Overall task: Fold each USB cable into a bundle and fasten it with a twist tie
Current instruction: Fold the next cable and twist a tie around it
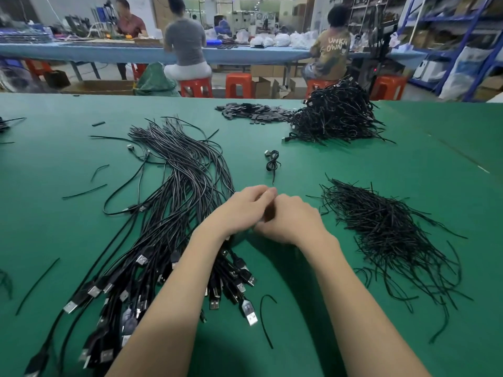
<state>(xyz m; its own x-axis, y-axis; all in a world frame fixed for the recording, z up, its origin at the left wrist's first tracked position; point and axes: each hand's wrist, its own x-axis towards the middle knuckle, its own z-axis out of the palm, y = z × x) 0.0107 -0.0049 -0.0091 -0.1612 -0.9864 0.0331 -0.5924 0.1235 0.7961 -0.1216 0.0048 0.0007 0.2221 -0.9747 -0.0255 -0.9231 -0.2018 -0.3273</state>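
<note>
Bare forearms reach over a green table (408,148), where the left hand (239,210) and right hand (291,221) close together, fingers curled on something hidden; what they grip cannot be told. Loose USB cables (174,202) fan out at left, twist ties (389,229) at right, one tied bundle (272,163) just beyond. Light and limp, the cables probably handle best pinched mid-length; open cloth ahead leaves working room.

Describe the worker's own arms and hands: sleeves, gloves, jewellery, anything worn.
Both forearms are bare right down to the bottom of the frame; no sleeve shows. The left hand and right hand wear no gloves. No watch, bracelet or ring can be seen, though the fingers are partly hidden where the hands meet. No markings or tape show on either arm.
</note>
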